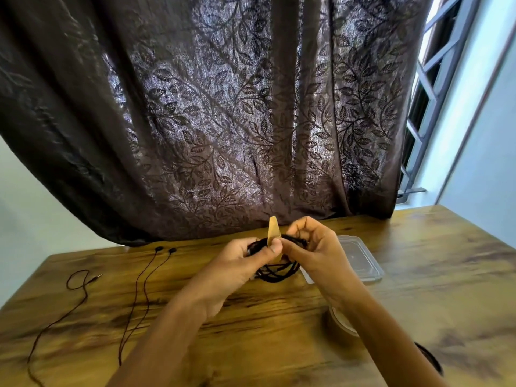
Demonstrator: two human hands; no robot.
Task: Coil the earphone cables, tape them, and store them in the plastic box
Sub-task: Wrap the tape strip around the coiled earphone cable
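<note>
A coiled black earphone cable [275, 270] hangs above the wooden table [279, 317], held between both hands. My left hand [245, 261] pinches the coil's top from the left. My right hand [312, 247] grips it from the right. A strip of tan tape [273, 230] stands upright across the coil's top, under my left thumb. A second earphone [139, 283] lies uncoiled on the table at the left, its two buds at the far end. The clear plastic box [360, 261] sits behind my right hand, partly hidden.
A roll of brown tape [339, 322] rests on the table under my right forearm. A dark round object [431, 358] lies near the right front edge. A dark leaf-patterned curtain [223, 121] hangs behind the table, with a window frame at the right.
</note>
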